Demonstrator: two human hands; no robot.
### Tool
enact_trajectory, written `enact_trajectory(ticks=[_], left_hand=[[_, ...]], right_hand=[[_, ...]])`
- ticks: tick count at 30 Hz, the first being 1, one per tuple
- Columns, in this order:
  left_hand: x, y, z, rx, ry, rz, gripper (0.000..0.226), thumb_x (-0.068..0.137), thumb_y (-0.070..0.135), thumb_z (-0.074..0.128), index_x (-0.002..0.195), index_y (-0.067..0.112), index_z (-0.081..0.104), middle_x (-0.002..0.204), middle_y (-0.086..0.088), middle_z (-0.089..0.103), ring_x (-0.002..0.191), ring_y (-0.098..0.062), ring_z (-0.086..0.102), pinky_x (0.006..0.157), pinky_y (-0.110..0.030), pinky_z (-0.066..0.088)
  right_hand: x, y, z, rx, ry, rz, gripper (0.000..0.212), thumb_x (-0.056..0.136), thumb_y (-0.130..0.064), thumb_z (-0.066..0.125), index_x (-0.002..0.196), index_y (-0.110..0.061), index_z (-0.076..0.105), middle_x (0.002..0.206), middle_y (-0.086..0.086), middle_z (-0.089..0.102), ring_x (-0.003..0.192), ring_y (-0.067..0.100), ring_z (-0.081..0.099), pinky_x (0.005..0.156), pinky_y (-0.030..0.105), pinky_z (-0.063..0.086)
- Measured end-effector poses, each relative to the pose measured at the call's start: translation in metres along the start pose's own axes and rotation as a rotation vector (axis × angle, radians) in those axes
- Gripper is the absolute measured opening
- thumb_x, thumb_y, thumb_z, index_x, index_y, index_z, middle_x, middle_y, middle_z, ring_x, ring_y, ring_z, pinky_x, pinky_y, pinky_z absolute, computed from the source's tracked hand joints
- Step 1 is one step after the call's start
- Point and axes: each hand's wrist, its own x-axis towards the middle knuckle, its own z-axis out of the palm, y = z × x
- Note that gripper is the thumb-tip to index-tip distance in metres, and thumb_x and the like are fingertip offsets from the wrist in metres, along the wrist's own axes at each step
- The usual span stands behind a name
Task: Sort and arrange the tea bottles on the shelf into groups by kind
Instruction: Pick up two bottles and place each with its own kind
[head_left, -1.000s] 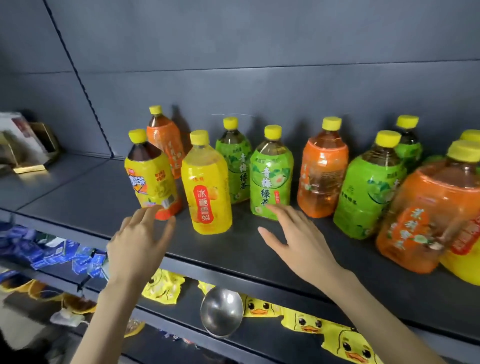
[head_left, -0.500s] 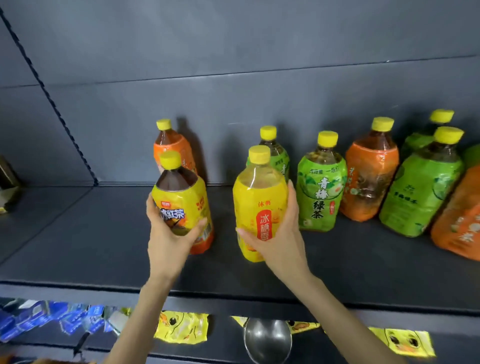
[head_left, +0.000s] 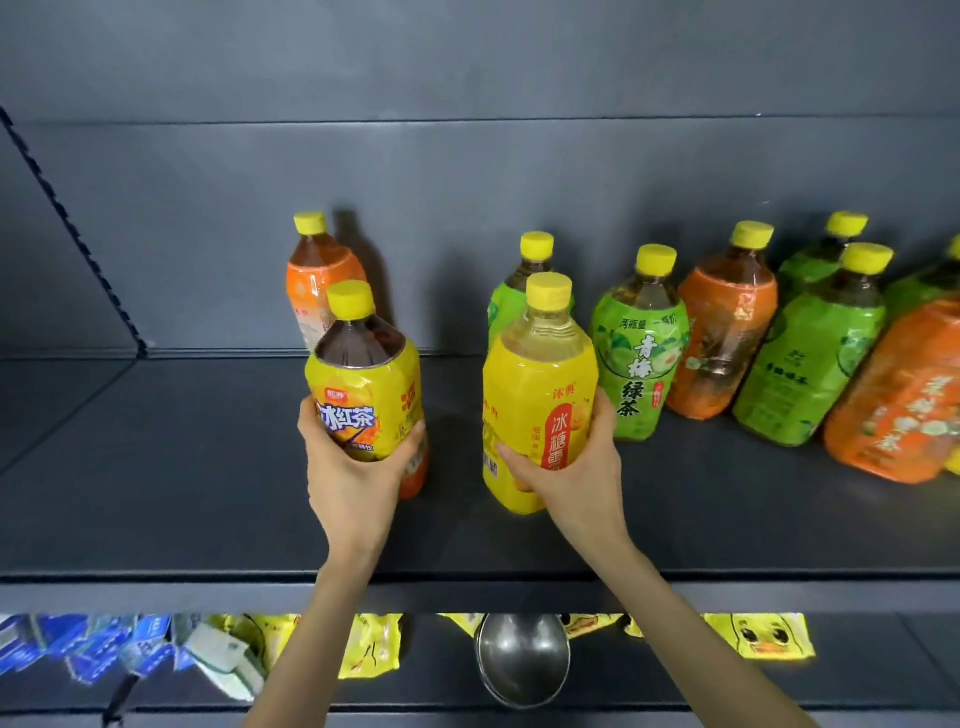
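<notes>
Gripping: L hand (head_left: 353, 470) dark-tea bottle (head_left: 363, 384), R hand (head_left: 569, 475) yellow bottle (head_left: 537, 395)

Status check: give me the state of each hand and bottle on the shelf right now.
left hand: gripping the iced black tea bottle, upright
right hand: gripping the yellow pear drink bottle, upright
orange bottle at the back left: standing, untouched
green plum tea bottle: standing, untouched
other bottles at right: ungrouped, orange and green mixed

1. you see the dark shelf (head_left: 156, 467) with a matt, smooth surface.
2. you hold clear plastic bottles: the iced black tea bottle (head_left: 363, 384) and the pale yellow bottle (head_left: 540, 395), both with glossy film labels.
3. the bowl (head_left: 522, 660) below looks like shiny metal.
</notes>
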Motion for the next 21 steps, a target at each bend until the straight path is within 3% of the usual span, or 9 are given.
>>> enact_trajectory(ticks=[3,6,9,13,21], left_hand=[[-0.008,0.007,-0.003,-0.055,-0.040,0.012,0.103,0.049,0.065,0.070,0.137,0.029,0.030,0.114,0.019,0.050,0.103,-0.007,0.052,0.092,-0.033,0.045],[-0.016,0.013,0.000,-0.110,-0.083,0.020,0.102,0.047,0.063,0.072,0.135,0.029,0.033,0.108,0.026,0.053,0.103,-0.008,0.056,0.094,-0.039,0.048],[-0.024,0.021,0.004,-0.152,-0.123,0.029,0.103,0.046,0.062,0.075,0.135,0.030,0.035,0.115,0.016,0.057,0.106,-0.011,0.059,0.094,-0.046,0.049],[-0.031,0.042,0.011,-0.209,-0.180,0.082,0.101,0.047,0.060,0.077,0.135,0.029,0.038,0.119,0.011,0.060,0.106,-0.008,0.060,0.092,-0.044,0.051],[-0.082,0.095,0.052,-0.311,-0.275,0.152,0.097,0.049,0.058,0.077,0.134,0.028,0.041,0.118,0.013,0.060,0.106,-0.004,0.059,0.091,-0.042,0.053]], right_hand=[[-0.004,0.000,-0.013,-0.010,0.015,0.015,0.114,0.046,-0.065,0.078,0.139,-0.033,0.021,0.130,-0.009,0.047,0.117,0.015,0.050,0.096,0.047,0.048],[-0.009,0.002,-0.031,0.001,0.042,0.016,0.113,0.045,-0.066,0.077,0.139,-0.030,0.025,0.124,-0.012,0.051,0.115,0.014,0.052,0.097,0.048,0.047],[-0.016,0.001,-0.053,0.019,0.100,0.005,0.109,0.046,-0.068,0.077,0.136,-0.028,0.030,0.118,-0.018,0.053,0.111,0.010,0.055,0.095,0.046,0.049],[-0.021,-0.006,-0.089,0.014,0.164,-0.027,0.108,0.045,-0.064,0.074,0.136,-0.027,0.029,0.114,-0.025,0.050,0.107,0.004,0.055,0.092,0.043,0.051],[-0.031,0.006,-0.180,-0.046,0.278,-0.084,0.108,0.047,-0.069,0.076,0.136,-0.029,0.029,0.123,-0.011,0.053,0.111,0.009,0.056,0.090,0.045,0.052]])
